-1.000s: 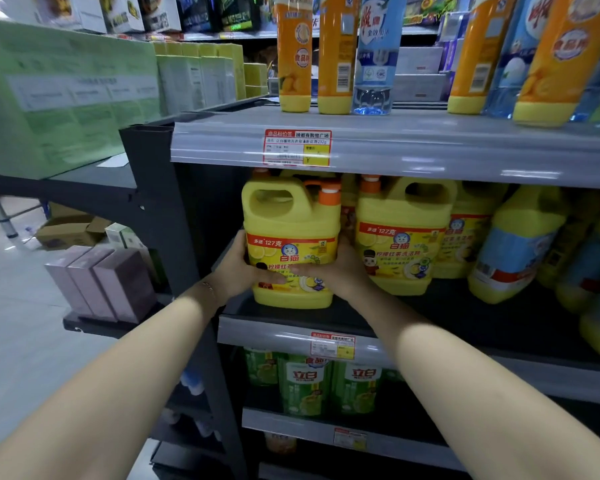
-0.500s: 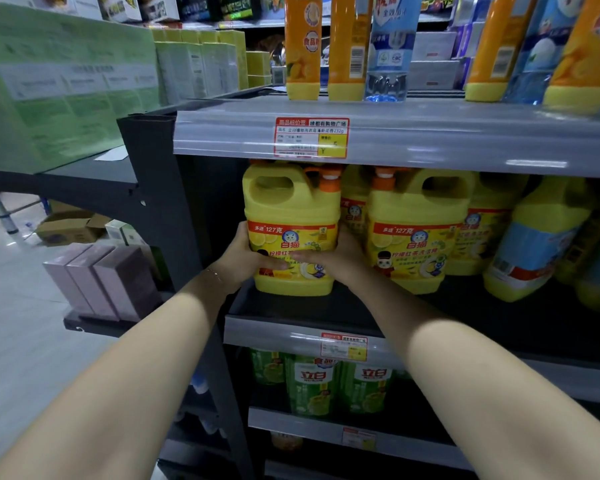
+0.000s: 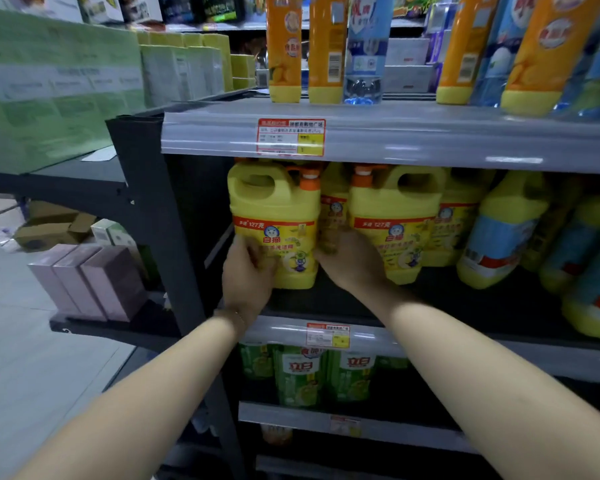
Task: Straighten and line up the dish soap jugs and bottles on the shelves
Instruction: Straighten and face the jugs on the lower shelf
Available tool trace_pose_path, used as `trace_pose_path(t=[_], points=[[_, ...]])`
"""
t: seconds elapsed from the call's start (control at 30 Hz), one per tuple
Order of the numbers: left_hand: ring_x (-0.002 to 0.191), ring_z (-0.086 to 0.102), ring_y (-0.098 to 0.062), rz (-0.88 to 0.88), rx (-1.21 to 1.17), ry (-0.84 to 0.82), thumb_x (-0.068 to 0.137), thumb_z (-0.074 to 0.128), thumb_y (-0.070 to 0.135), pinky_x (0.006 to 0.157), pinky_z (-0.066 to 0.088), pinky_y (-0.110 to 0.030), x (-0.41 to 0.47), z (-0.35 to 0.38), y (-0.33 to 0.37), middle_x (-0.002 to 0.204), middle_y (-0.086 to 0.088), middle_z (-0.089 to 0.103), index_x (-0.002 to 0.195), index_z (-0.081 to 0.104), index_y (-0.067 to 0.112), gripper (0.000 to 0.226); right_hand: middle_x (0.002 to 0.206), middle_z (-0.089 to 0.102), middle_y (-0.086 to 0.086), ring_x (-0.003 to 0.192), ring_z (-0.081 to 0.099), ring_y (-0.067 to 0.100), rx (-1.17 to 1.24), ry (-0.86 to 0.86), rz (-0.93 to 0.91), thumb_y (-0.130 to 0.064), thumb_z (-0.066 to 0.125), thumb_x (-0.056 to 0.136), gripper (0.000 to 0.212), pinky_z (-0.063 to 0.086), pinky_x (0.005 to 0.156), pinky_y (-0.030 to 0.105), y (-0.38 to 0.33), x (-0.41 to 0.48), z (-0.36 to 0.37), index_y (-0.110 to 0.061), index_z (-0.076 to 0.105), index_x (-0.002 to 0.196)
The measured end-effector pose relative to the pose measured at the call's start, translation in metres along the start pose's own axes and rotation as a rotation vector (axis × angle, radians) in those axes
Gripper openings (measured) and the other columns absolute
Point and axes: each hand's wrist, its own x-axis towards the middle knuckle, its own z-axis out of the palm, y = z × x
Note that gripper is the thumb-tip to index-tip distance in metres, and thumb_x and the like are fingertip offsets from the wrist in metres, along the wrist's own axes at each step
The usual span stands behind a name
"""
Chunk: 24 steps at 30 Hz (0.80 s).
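A yellow dish soap jug (image 3: 274,216) with an orange pump stands upright at the left end of the middle shelf (image 3: 347,306). My left hand (image 3: 245,282) grips its lower left side. My right hand (image 3: 349,258) presses its right side, in the gap between it and a second yellow jug (image 3: 395,216). More yellow jugs stand behind. Blue-labelled yellow bottles (image 3: 503,237) lean at the right of the same shelf.
Orange and blue bottles (image 3: 326,46) stand on the upper shelf (image 3: 395,133). Green bottles (image 3: 302,372) fill the shelf below. A dark upright post (image 3: 149,202) bounds the shelf on the left. Beyond it are pink boxes (image 3: 90,282) and green cartons (image 3: 49,91).
The jug between my hands has gone further back on the shelf, closer in line with its neighbour. Both hands stay on its sides, the right one now higher.
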Motion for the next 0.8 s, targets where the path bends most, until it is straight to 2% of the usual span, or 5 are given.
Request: trace_pose_path(t=[0.13, 0.3, 0.37, 0.5, 0.8], points=[[0.072, 0.056, -0.019, 0.259, 0.042, -0.271, 0.083, 0.069, 0.013, 0.063, 0.044, -0.031, -0.014, 0.035, 0.034, 0.080, -0.003, 0.057, 0.089, 0.049, 0.011, 0.021, 0.083, 0.058, 0.002, 0.088, 0.060, 0.026, -0.070, 0.182, 0.104, -0.036, 0.057, 0.088, 0.023, 0.035, 0.060, 0.026, 0.034, -0.008, -0.036, -0.015, 0.051, 0.095], [0.118, 0.043, -0.011, 0.120, -0.061, -0.619, 0.081, 0.072, 0.012, 0.097, 0.034, -0.019, -0.032, 0.091, 0.073, 0.130, -0.001, 0.041, 0.132, 0.028, 0.014, 0.067, 0.143, 0.040, 0.011, 0.129, 0.043, 0.030, 0.318, 0.396, 0.309, -0.034, 0.074, 0.079, 0.083, 0.038, 0.101, 0.037, 0.082, -0.001, -0.063, -0.011, 0.023, 0.140], [0.127, 0.037, -0.016, 0.032, -0.111, -0.566, 0.081, 0.073, 0.012, 0.102, 0.029, -0.019, -0.037, 0.106, 0.086, 0.137, -0.007, 0.034, 0.132, 0.021, 0.012, 0.072, 0.145, 0.039, 0.009, 0.131, 0.041, 0.030, 0.490, 0.271, 0.372, -0.030, 0.080, 0.073, 0.094, 0.042, 0.101, 0.038, 0.098, 0.010, -0.065, -0.015, 0.021, 0.144], [0.126, 0.033, -0.018, -0.088, -0.142, -0.489, 0.079, 0.073, 0.011, 0.097, 0.029, -0.018, -0.042, 0.117, 0.098, 0.137, -0.010, 0.027, 0.131, 0.020, 0.011, 0.073, 0.126, 0.058, 0.005, 0.108, 0.060, 0.027, 0.700, 0.033, 0.343, -0.037, 0.085, 0.067, 0.085, 0.054, 0.056, 0.027, 0.115, 0.022, -0.055, -0.021, 0.037, 0.136], [0.128, 0.027, -0.026, -0.087, -0.030, -0.322, 0.076, 0.073, 0.013, 0.098, 0.032, -0.021, -0.049, 0.111, 0.089, 0.139, -0.013, 0.016, 0.142, 0.012, 0.004, 0.091, 0.110, 0.059, 0.004, 0.094, 0.062, 0.019, 0.664, 0.162, 0.115, -0.017, 0.075, 0.081, 0.049, 0.056, 0.065, 0.034, 0.097, 0.016, -0.024, -0.017, 0.037, 0.112]])
